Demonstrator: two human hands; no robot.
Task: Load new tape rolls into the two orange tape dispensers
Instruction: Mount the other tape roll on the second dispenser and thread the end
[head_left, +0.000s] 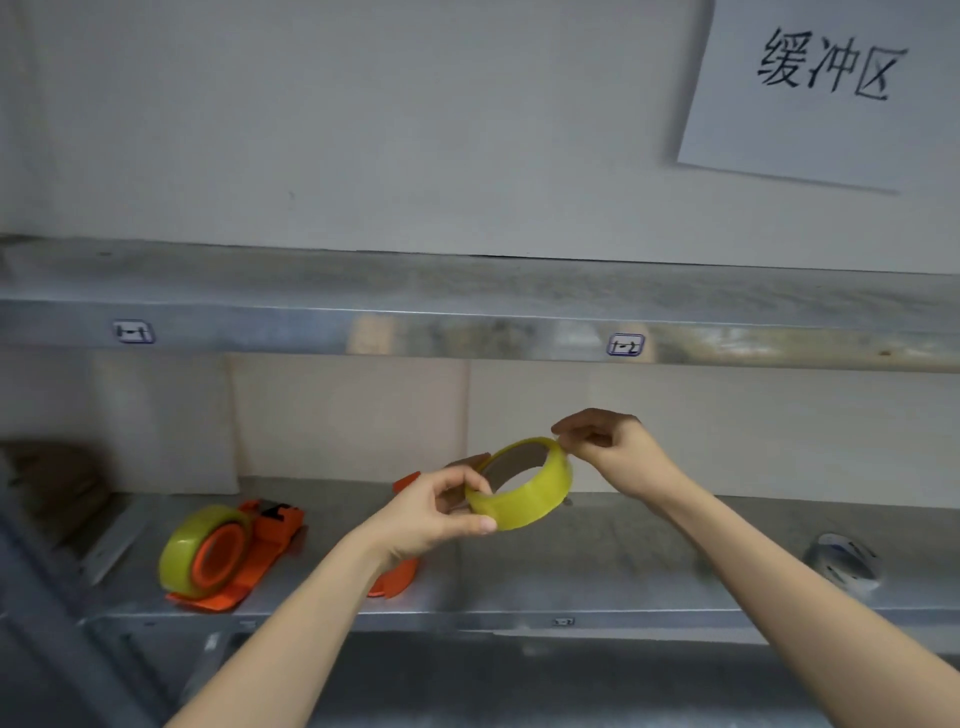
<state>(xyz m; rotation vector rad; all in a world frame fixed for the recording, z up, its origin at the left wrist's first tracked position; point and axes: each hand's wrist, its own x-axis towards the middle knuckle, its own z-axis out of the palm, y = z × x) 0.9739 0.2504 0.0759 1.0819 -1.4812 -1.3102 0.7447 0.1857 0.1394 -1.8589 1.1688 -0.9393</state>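
Observation:
I hold a yellow tape roll in the air above the lower metal shelf. My left hand grips its near rim between thumb and fingers. My right hand pinches the roll's far upper edge. On the shelf at the left lies an orange tape dispenser with a yellow tape roll on its hub. A second orange dispenser lies behind my left hand and wrist, mostly hidden; only its ends show.
An upper metal shelf with small labels runs across above. A white and blue object sits at the right of the lower shelf. Brown cardboard leans at the far left. A paper sign hangs on the wall.

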